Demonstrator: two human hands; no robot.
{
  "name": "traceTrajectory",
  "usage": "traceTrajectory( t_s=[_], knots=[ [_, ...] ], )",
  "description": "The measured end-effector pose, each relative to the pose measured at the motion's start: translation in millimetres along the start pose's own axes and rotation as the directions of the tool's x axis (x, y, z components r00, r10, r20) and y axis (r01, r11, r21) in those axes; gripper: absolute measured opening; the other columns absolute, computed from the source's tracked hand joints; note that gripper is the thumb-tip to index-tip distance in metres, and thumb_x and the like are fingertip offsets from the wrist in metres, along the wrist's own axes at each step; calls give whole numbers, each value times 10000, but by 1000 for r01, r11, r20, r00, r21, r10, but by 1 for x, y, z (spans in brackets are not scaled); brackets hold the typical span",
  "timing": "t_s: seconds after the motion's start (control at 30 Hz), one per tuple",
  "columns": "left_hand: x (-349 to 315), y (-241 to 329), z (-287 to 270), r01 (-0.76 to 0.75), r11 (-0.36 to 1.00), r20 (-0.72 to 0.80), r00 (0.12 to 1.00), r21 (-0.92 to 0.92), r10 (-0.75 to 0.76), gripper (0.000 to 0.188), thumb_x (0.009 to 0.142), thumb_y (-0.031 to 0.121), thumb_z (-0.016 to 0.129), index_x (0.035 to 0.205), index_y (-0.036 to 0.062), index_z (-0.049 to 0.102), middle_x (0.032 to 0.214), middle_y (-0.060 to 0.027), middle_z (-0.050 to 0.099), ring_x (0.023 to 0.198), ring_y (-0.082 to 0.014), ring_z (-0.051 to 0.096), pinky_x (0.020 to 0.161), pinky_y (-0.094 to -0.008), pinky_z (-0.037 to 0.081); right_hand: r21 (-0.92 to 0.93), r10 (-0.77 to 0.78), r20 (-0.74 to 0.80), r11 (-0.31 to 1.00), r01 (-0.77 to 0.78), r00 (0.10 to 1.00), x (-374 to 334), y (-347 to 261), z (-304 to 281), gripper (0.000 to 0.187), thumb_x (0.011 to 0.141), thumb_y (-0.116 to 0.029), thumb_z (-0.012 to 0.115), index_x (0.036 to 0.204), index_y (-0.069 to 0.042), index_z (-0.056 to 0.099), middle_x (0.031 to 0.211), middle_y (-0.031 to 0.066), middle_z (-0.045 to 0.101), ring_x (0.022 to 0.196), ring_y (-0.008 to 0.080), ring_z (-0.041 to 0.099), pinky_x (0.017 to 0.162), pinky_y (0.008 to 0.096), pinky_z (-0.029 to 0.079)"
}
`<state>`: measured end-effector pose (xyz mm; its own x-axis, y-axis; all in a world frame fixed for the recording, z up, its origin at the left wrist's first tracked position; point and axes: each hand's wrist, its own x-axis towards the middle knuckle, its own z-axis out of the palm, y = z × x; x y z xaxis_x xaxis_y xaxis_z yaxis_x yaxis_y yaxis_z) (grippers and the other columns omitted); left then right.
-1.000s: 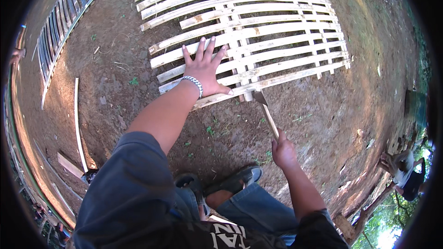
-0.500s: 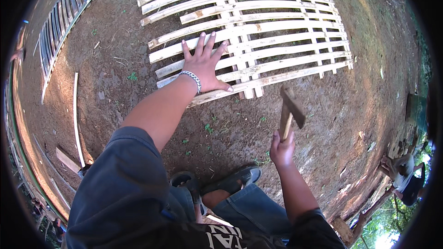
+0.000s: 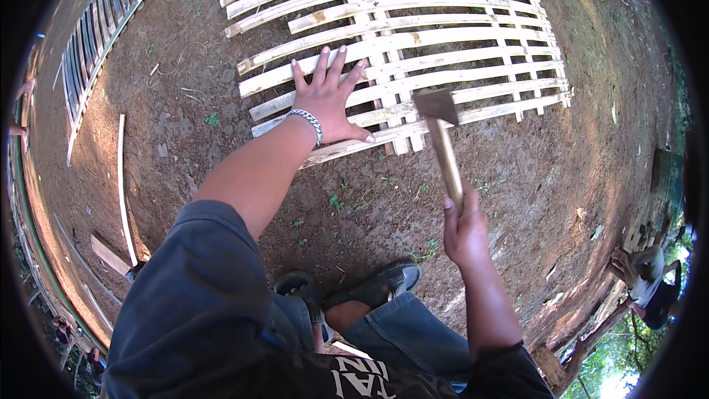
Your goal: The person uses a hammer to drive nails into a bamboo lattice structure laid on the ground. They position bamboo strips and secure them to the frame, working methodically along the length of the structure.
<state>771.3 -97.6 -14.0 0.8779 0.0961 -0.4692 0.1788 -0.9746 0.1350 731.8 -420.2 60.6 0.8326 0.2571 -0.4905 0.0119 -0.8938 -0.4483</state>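
Note:
A panel of pale split-bamboo slats [image 3: 443, 35], fixed across several crosspieces, lies on the ground in front of me. My left hand [image 3: 327, 107] rests on its near left part with fingers spread, the thumb by the nearest slat [image 3: 504, 111]. A chain bracelet circles that wrist. In my right hand [image 3: 467, 233] is the wooden handle of a hatchet [image 3: 447, 155]. Its dark metal head is up, overlapping the panel's near edge in view, right of my left hand. Whether the head touches the slats I cannot tell.
Another slatted panel [image 3: 111, 11], darker, lies at the far left. A long thin strip [image 3: 122, 185] and a short board [image 3: 109, 254] lie on the bare soil to my left. Another person [image 3: 650, 284] is at the far right. My sandalled feet [image 3: 377, 286] stand near the panel.
My right hand has shifted slightly right, and the hatchet head has swung up and left over the panel's near edge. My left hand has stayed in place.

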Motion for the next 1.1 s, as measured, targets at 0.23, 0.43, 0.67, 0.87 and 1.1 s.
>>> traceTrajectory(
  t_s=[0.23, 0.43, 0.67, 0.87, 1.1],
  knots=[
    [6, 9, -6, -24, 1000, 5, 1000, -17, 24, 1423, 583, 874, 769, 1689, 240, 138, 1759, -152, -19, 1617, -370, -73, 1204, -752, -35, -327, 100, 78, 942, -69, 992, 1, 52, 24, 385, 1058, -243, 563, 1396, -116, 431, 879, 267, 709, 712, 441, 726, 652, 551, 600],
    [5, 4, -6, -22, 1000, -11, 1000, -21, 21, 1429, 588, 877, 765, 1692, 244, 114, 1759, -147, -25, 1616, -371, -76, 1205, -751, -39, -123, 57, 32, 991, -53, 998, -1, 23, 4, 437, 1053, -271, 567, 1444, -131, 428, 908, 312, 709, 845, 524, 706, 757, 622, 557],
    [4, 10, -4, -32, 999, -5, 999, -36, 32, 1435, 582, 875, 768, 1693, 252, 108, 1760, -146, -21, 1617, -371, -72, 1207, -747, -41, -389, 84, 244, 921, 18, 966, 9, -1, -27, 449, 1051, -253, 574, 1453, -102, 445, 954, 286, 714, 908, 502, 708, 830, 593, 557],
    [0, 2, -3, -25, 999, -5, 1000, -28, 25, 1433, 582, 887, 759, 1692, 245, 119, 1758, -153, -21, 1614, -379, -80, 1207, -746, -43, -93, 115, 91, 990, -107, 989, -4, -13, -17, 461, 1045, -246, 587, 1462, -104, 454, 972, 278, 720, 917, 478, 720, 852, 568, 577],
    [2, 2, -6, -21, 1000, -8, 1000, -6, 21, 1429, 591, 880, 756, 1692, 230, 117, 1757, -159, -36, 1614, -382, -81, 1199, -758, -36, -29, -26, -15, 999, 26, 1000, -5, 26, 12, 482, 1044, -209, 592, 1459, -25, 432, 929, 286, 724, 826, 462, 744, 719, 555, 609]
  ],
)
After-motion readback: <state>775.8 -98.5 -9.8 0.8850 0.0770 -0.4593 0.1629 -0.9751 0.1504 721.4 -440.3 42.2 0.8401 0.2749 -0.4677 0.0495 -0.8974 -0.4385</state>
